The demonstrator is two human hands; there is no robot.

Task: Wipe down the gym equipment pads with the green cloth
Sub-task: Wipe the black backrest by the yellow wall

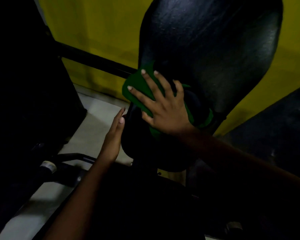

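Observation:
A tall black back pad rises at the centre and right, with a smaller black seat pad below it. The green cloth lies spread where the two pads meet. My right hand presses flat on the cloth with its fingers splayed and straight. My left hand is held edge-on with straight fingers against the left side of the seat pad. Part of the cloth is hidden under my right palm.
A yellow wall stands behind the pads. A black frame bar slants across at the left. Dark machine parts fill the left side, and another dark pad sits at the right. Pale floor shows below, with a metal tube.

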